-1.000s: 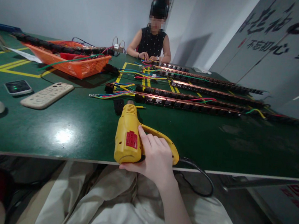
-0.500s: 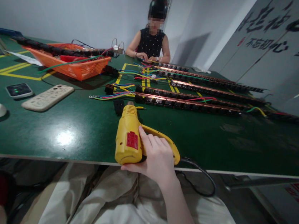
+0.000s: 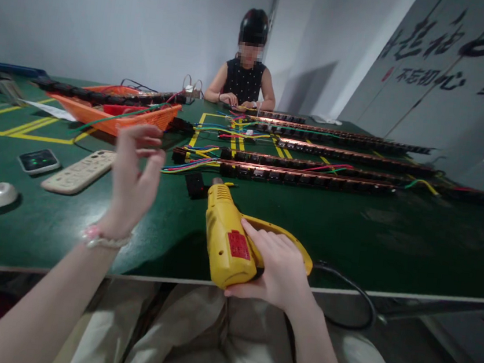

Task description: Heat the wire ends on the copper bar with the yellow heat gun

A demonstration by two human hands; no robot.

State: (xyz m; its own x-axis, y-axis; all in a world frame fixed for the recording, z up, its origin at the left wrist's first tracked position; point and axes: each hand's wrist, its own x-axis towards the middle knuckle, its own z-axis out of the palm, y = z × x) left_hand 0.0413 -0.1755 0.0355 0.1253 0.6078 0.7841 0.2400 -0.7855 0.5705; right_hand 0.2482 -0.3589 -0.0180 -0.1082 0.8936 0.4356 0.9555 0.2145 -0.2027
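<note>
Gripping the yellow heat gun (image 3: 229, 244) at the table's (image 3: 391, 251) near edge, your right hand (image 3: 278, 267) is clamped on its handle; your left hand (image 3: 134, 184) hovers empty, fingers loosely curled; the wired strips (image 3: 303, 178) beyond lie untouched.

large pale grey wall board (image 3: 461, 96), far right: big black brush-style chinese characters, mostly cut off by frame edge, plus red stroke at top right corner. smaller black line beneath reads "不忘初心". further black characters right of it, cropped, unreadable. red label on yellow heat gun (image 3: 229, 239): print too small to read.
</note>
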